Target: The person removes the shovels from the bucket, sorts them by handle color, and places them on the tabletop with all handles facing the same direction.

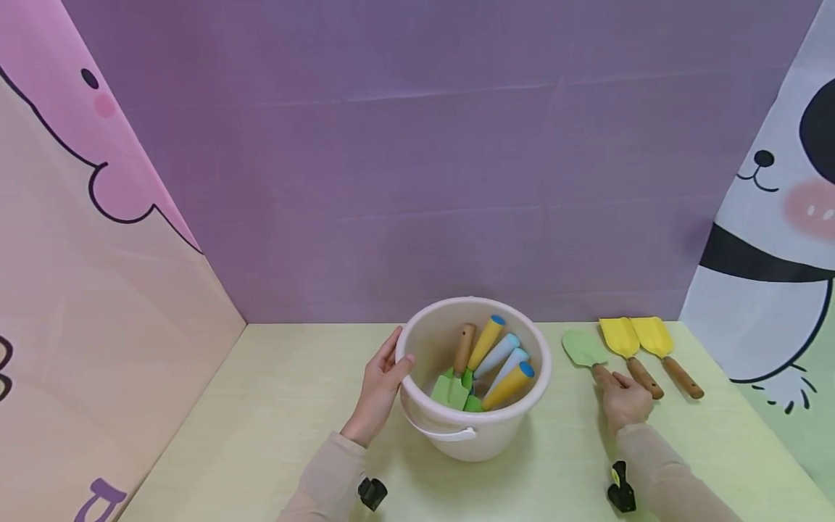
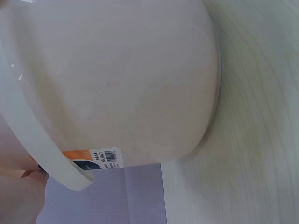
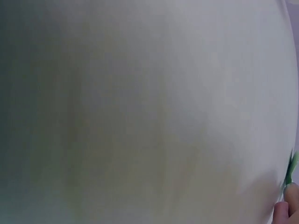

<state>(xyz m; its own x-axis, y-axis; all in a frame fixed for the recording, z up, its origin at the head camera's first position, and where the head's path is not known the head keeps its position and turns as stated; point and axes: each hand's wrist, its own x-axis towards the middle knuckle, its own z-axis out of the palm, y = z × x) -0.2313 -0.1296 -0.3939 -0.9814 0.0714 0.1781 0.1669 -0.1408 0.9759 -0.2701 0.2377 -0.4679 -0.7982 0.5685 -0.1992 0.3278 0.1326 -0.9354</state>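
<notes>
A white bucket (image 1: 485,442) stands on the table, tilted slightly or seen from above, holding several hand tools with wooden, yellow and light blue handles; a green blade (image 1: 450,391) shows among them. At its left rim my left hand (image 1: 380,384) grips the edge, the thumb over the top. The left wrist view is mostly filled by the bucket's wall (image 2: 131,84). To the right, my right hand (image 1: 626,400) holds a green toy shovel (image 1: 583,349) by its wooden handle, low over the table. A sliver of that shovel (image 3: 292,167) appears in the right wrist view.
Two yellow toy shovels (image 1: 620,336) with wooden handles lie side by side, just right of my right hand. A purple backdrop (image 1: 417,167) rises behind the pale table (image 1: 293,391). Printed panels (image 1: 770,312) flank both sides.
</notes>
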